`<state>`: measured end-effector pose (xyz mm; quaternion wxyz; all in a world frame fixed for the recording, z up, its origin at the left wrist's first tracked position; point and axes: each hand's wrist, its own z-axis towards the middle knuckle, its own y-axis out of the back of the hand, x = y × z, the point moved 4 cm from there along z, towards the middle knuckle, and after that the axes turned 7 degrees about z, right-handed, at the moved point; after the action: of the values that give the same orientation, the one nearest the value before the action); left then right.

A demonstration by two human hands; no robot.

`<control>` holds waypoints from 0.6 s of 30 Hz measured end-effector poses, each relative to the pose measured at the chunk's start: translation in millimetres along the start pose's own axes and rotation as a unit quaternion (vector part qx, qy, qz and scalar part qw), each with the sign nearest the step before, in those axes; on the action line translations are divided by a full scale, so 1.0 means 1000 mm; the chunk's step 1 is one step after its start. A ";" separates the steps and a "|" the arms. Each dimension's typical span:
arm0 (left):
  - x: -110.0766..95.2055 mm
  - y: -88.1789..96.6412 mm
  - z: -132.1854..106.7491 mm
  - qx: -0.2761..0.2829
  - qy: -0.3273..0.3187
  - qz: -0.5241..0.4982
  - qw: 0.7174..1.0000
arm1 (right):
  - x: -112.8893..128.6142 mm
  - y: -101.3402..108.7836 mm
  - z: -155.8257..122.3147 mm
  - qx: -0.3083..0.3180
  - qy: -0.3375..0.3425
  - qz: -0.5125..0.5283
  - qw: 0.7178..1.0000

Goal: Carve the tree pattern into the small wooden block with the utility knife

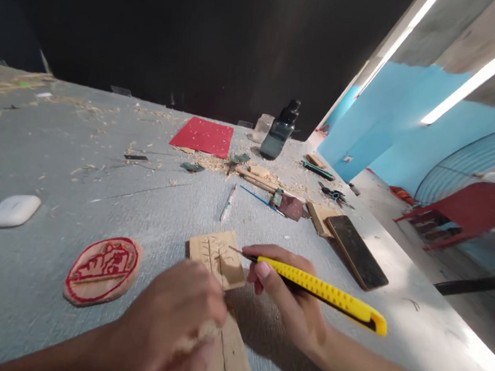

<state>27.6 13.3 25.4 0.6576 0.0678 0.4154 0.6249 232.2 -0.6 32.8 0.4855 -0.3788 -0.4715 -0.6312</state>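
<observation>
I'm looking at a small woodcarving workshop. Between my left hand (168,331) and right hand (289,309) lies an incised wooden block (217,256), and the right one grips a yellow craft knife (329,293). Left of them sits a carved plaque outlined in red (102,270). Beyond them, wood shavings (214,162), scissors (333,193), a dark bottle (280,131) and a red mat (203,136) litter the rough grey bench (55,146).

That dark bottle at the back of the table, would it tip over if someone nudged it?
Probably, if pushed near its top: the dark bottle stands upright and is tall for its base. It looks like glass, so it is likely smooth and breakable.
</observation>
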 end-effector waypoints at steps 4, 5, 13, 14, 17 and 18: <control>0.033 0.005 -0.005 -0.076 0.256 0.016 0.964 | -0.011 -0.005 0.029 -0.021 0.038 0.036 0.998; 0.038 0.002 -0.007 -0.068 0.285 0.022 0.956 | -0.016 -0.006 0.032 -0.031 0.038 0.054 0.997; 0.041 -0.009 -0.008 0.014 0.284 0.054 0.957 | -0.034 -0.011 0.029 0.024 0.009 0.126 0.992; 0.041 -0.008 -0.007 0.015 0.284 0.060 0.957 | -0.036 -0.010 0.027 0.024 -0.001 0.131 0.991; 0.041 -0.005 -0.007 -0.001 0.278 0.074 0.958 | -0.042 -0.007 0.023 0.019 -0.041 0.152 0.987; 0.041 -0.004 -0.007 -0.005 0.276 0.076 0.958 | -0.044 -0.008 0.022 0.023 -0.051 0.165 0.985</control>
<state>21.5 45.2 -0.3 0.4681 -0.0790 0.5709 0.6699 235.7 32.2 -4.1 0.5672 -0.4714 -0.4413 -0.5112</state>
